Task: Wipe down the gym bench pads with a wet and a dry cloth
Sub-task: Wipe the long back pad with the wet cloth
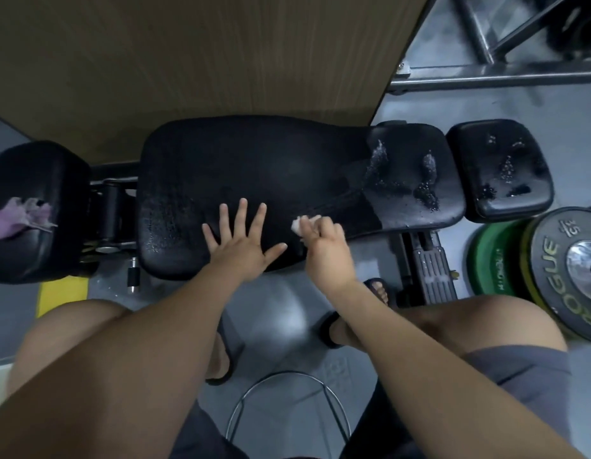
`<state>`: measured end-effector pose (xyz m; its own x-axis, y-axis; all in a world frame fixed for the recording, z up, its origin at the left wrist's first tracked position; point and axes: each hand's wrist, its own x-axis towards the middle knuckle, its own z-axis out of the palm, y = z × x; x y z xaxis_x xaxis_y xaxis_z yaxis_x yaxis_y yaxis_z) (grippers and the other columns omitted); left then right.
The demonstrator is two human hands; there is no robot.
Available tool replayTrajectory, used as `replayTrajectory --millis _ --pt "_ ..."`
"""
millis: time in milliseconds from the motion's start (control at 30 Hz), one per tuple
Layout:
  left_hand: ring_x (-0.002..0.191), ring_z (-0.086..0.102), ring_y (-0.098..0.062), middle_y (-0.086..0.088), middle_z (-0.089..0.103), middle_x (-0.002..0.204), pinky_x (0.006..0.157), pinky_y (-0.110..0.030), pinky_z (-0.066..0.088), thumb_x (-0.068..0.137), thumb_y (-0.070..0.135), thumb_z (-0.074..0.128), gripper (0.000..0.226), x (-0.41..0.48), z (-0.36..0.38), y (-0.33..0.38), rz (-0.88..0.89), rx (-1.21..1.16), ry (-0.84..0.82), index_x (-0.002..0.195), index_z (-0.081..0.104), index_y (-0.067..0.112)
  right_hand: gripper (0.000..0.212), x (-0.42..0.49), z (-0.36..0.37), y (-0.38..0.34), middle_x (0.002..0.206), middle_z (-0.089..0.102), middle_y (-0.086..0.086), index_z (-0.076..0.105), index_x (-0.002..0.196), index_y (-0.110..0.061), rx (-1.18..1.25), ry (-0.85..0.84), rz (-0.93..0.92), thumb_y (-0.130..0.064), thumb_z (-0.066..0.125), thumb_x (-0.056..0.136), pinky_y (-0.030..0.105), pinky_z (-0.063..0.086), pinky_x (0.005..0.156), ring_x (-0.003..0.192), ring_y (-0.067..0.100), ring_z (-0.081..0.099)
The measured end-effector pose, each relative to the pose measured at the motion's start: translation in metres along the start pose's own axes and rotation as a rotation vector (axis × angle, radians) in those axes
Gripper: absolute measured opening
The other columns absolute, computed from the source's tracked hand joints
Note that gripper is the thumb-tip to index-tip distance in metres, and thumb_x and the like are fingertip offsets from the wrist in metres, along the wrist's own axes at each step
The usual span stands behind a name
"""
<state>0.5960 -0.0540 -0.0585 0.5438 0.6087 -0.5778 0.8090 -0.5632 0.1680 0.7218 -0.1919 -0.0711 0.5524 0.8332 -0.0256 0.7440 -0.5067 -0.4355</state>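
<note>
Mid-wipe on the long back pad, by the look of it. Brace with the left hand, flat with fingers spread on the pad's near edge. Work the small white cloth, pinched in the curled fingers of the right hand, toward 2 o'clock into the beaded water on the glossy end. Overlap the strokes, press evenly, and lift the water rather than smearing it. Refold the little wad once soaked. Then on to the seat pad at 3 o'clock, likewise spotted.

Purple cloth lying on the head pad at 9 o'clock, well apart from both hands. Black vinyl, matte in the middle, shiny where wet. Grey floor, wood-grain panel at 12 o'clock, stacked bumper plates at 4 o'clock.
</note>
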Motion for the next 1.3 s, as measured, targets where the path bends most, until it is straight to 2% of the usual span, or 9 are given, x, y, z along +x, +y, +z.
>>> replayTrajectory --millis 100,333,467,567,767,867,1033,1200,1300 --pt "0.143 -0.044 -0.028 0.011 -0.048 0.154 0.115 -0.066 -0.019 0.082 0.092 0.019 0.095 0.002 -0.004 -0.001 -0.003 0.006 -0.040 0.150 -0.030 0.048 0.071 0.007 -0.012 0.031 0.112 0.055 0.020 0.057 0.142 -0.008 -0.093 -0.035 -0.127 0.009 0.062 0.073 0.041 0.050 0.078 0.090 0.041 0.052" --pt "0.140 -0.048 -0.030 0.011 -0.053 0.149 0.114 -0.067 -0.020 0.082 0.091 0.020 0.096 0.003 -0.008 0.004 -0.024 0.020 -0.108 0.148 -0.034 0.046 0.064 0.022 -0.025 0.077 0.122 0.050 0.028 0.051 0.146 -0.003 -0.084 0.211 0.337 0.008 0.052 0.083 0.047 0.044 0.086 0.102 0.045 0.047" --pt "0.139 -0.048 -0.031 0.010 -0.056 0.147 0.114 -0.068 -0.019 0.081 0.091 0.020 0.097 0.005 -0.010 0.006 -0.046 0.037 -0.133 0.147 -0.037 0.046 0.064 0.003 0.006 0.011 0.112 0.054 0.021 0.056 0.141 -0.004 0.009 0.098 0.055 0.008 0.053 0.079 0.040 0.045 0.073 0.093 0.040 0.050" --pt "0.140 -0.048 -0.030 0.011 -0.055 0.148 0.114 -0.068 -0.018 0.082 0.091 0.021 0.097 0.004 -0.010 0.006 -0.040 0.024 -0.138 0.147 -0.036 0.047 0.067 0.006 0.002 0.028 0.109 0.055 0.016 0.057 0.142 -0.008 -0.029 0.037 -0.133 0.009 0.062 0.077 0.039 0.047 0.072 0.090 0.038 0.052" --pt "0.138 -0.050 -0.031 0.010 -0.057 0.146 0.113 -0.069 -0.020 0.081 0.092 0.019 0.097 0.004 -0.010 0.004 -0.028 0.028 -0.155 0.145 -0.038 0.047 0.057 0.032 -0.041 0.120 0.112 0.055 0.028 0.058 0.141 -0.004 -0.109 0.229 0.181 0.007 0.053 0.085 0.051 0.051 0.081 0.094 0.046 0.052" --pt "0.138 -0.050 -0.031 0.010 -0.057 0.146 0.113 -0.069 -0.020 0.081 0.091 0.018 0.096 0.004 -0.010 0.005 -0.022 0.031 -0.144 0.145 -0.038 0.047 0.061 0.039 -0.035 0.102 0.119 0.052 0.027 0.053 0.145 -0.004 -0.087 0.246 0.284 0.006 0.050 0.085 0.048 0.047 0.088 0.100 0.045 0.049" --pt "0.138 -0.049 -0.031 0.010 -0.057 0.146 0.113 -0.070 -0.019 0.080 0.092 0.019 0.097 0.007 -0.010 0.003 -0.034 0.035 -0.143 0.145 -0.038 0.047 0.061 0.041 -0.020 0.071 0.112 0.055 0.021 0.058 0.141 -0.006 -0.096 0.070 -0.105 0.010 0.050 0.083 0.045 0.051 0.075 0.094 0.042 0.051" --pt "0.138 -0.050 -0.032 0.010 -0.057 0.146 0.110 -0.070 -0.021 0.080 0.092 0.019 0.097 0.009 -0.008 0.002 -0.014 0.027 -0.112 0.144 -0.038 0.047 0.062 0.073 -0.029 0.084 0.123 0.051 0.023 0.051 0.147 -0.004 -0.114 0.137 0.188 0.006 0.049 0.087 0.050 0.049 0.093 0.107 0.044 0.047" --pt "0.138 -0.050 -0.033 0.010 -0.057 0.146 0.109 -0.071 -0.021 0.080 0.092 0.018 0.096 0.011 -0.006 0.001 -0.005 0.028 -0.095 0.143 -0.039 0.048 0.062 0.062 -0.016 0.046 0.121 0.052 0.021 0.050 0.147 -0.004 -0.077 0.103 0.112 0.004 0.051 0.085 0.046 0.049 0.087 0.104 0.042 0.047"
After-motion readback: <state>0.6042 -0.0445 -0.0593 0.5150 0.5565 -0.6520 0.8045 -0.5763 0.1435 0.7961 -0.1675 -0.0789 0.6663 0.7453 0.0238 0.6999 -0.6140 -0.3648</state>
